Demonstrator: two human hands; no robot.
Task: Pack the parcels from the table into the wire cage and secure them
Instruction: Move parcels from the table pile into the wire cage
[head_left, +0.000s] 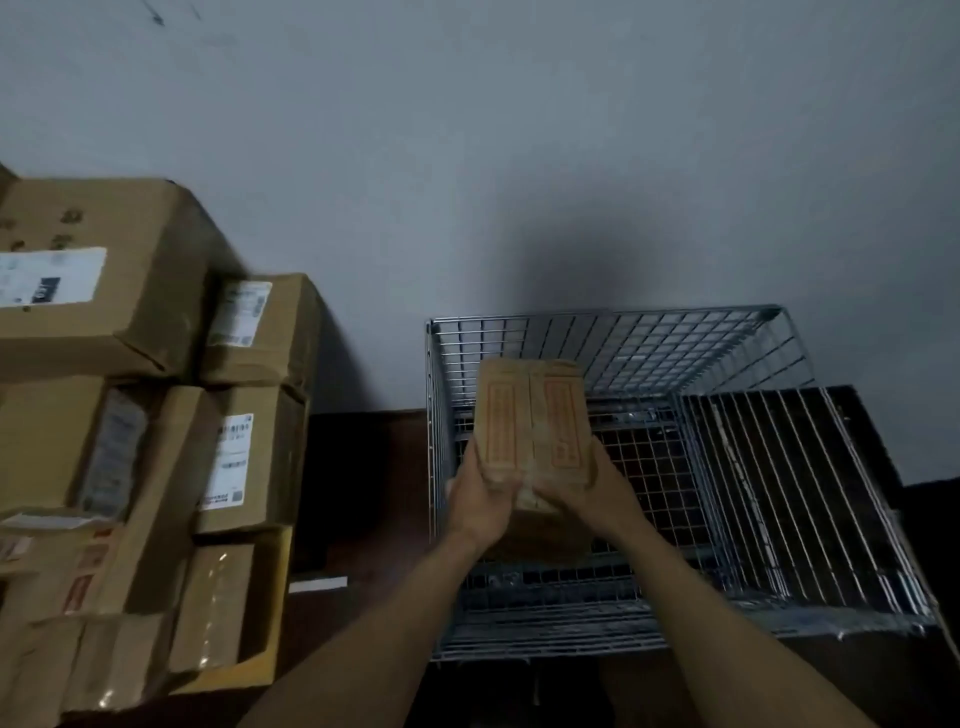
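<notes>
A stack of labelled cardboard boxes (156, 415) stood to my left against the grey wall (519, 156), apart from the wire cage (727, 332) on my right. Both my arms reached forward over the cage's near rim. My left hand (485, 499) and right hand (597, 488) gripped the near end of a brown parcel (535, 415) from either side, fingers curled round it, holding it tilted above the cage's left half. A wire panel (789, 493) lay slanted across the cage's right side.

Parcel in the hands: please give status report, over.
Grip: left hand and right hand both hold parcel. Parcel above open wire cage, not yet released. Path clear; other boxes stacked at left.
</notes>
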